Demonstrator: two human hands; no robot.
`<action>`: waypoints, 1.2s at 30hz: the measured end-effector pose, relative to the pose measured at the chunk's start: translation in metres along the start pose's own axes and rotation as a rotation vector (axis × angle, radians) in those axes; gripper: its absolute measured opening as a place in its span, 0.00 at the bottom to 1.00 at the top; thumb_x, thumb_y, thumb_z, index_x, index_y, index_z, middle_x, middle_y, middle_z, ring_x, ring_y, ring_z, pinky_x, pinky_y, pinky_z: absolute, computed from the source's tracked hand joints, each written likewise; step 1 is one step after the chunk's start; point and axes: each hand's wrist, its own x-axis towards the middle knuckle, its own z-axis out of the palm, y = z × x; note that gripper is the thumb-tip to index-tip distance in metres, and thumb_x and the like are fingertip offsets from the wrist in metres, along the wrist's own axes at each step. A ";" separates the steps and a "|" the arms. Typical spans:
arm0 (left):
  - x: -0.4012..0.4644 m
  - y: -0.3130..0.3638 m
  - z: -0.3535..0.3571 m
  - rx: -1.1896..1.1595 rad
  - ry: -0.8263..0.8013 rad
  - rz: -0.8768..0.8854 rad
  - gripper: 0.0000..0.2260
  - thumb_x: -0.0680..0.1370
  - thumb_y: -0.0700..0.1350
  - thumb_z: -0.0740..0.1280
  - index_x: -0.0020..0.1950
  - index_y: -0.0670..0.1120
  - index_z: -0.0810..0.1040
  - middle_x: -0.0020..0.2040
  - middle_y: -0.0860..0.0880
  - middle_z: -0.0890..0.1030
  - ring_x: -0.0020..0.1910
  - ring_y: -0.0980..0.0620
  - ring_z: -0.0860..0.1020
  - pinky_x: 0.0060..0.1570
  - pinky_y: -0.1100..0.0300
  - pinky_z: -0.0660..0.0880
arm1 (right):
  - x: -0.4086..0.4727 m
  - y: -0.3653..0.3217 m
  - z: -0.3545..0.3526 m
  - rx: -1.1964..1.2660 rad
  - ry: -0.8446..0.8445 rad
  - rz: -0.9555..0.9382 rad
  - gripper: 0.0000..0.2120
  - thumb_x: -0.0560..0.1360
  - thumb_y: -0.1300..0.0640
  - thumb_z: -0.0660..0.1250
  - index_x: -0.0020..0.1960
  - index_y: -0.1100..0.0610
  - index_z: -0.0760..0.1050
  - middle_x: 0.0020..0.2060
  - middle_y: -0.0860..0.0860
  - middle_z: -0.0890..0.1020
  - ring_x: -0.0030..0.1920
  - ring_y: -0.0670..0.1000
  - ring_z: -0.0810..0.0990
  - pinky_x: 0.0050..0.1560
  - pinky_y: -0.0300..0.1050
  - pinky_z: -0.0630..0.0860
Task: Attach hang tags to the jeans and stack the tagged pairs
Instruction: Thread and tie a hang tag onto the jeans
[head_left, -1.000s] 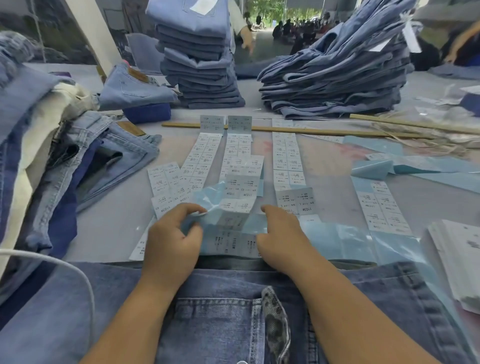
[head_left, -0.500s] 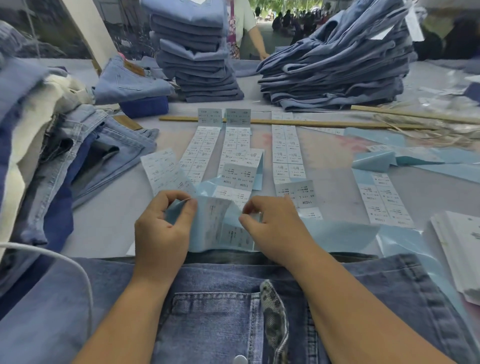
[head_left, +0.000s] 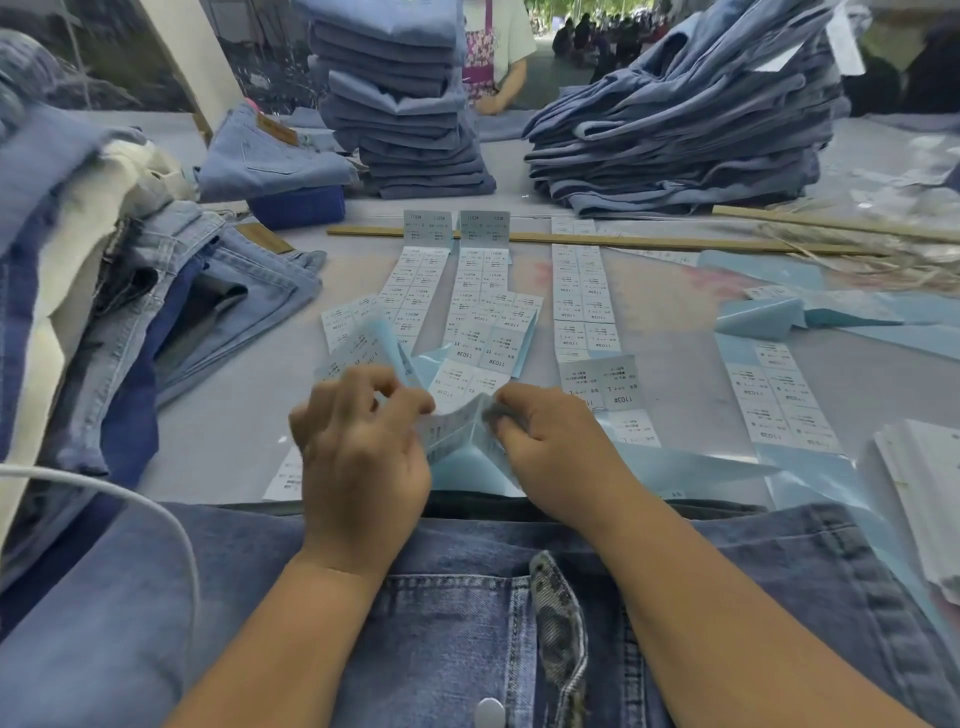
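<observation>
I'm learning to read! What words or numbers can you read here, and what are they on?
"#1103", printed upside down: label sheet beside the right hand.
"#E011" with "XS", mirrored: label sheet beyond the hands.
Small print on every label strip: too tiny to read.
Jeans patch: blurred.

jeans (head_left: 467, 623): woven denim cloth, matt, faded wash, metal rivet noted | label strip (head_left: 457, 436): printed paper on pale blue backing, slight sheen, held by both hands | table (head_left: 675, 291): smooth matt grey surface | stick (head_left: 623, 241) near far edge: bare wood, matt | folded stacks (head_left: 410, 130): matt denim
</observation>
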 end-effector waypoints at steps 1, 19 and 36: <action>-0.001 0.001 0.001 0.018 -0.016 0.007 0.11 0.67 0.31 0.65 0.41 0.44 0.83 0.45 0.43 0.77 0.49 0.45 0.69 0.49 0.53 0.62 | -0.001 0.000 0.001 0.017 -0.003 0.005 0.09 0.79 0.59 0.60 0.50 0.52 0.79 0.40 0.50 0.83 0.37 0.50 0.76 0.43 0.49 0.75; 0.000 0.011 -0.007 0.045 -0.141 0.081 0.04 0.72 0.46 0.68 0.39 0.47 0.80 0.39 0.50 0.78 0.41 0.46 0.75 0.46 0.55 0.59 | -0.002 -0.003 0.003 0.181 -0.002 -0.027 0.11 0.79 0.57 0.62 0.39 0.54 0.76 0.35 0.48 0.79 0.40 0.49 0.76 0.44 0.53 0.76; 0.000 0.010 -0.002 -0.084 -0.352 0.012 0.09 0.76 0.49 0.62 0.39 0.50 0.79 0.37 0.56 0.78 0.40 0.52 0.75 0.47 0.56 0.56 | -0.003 -0.003 0.006 0.187 -0.106 -0.077 0.09 0.76 0.57 0.60 0.40 0.53 0.77 0.36 0.49 0.79 0.41 0.51 0.77 0.48 0.55 0.75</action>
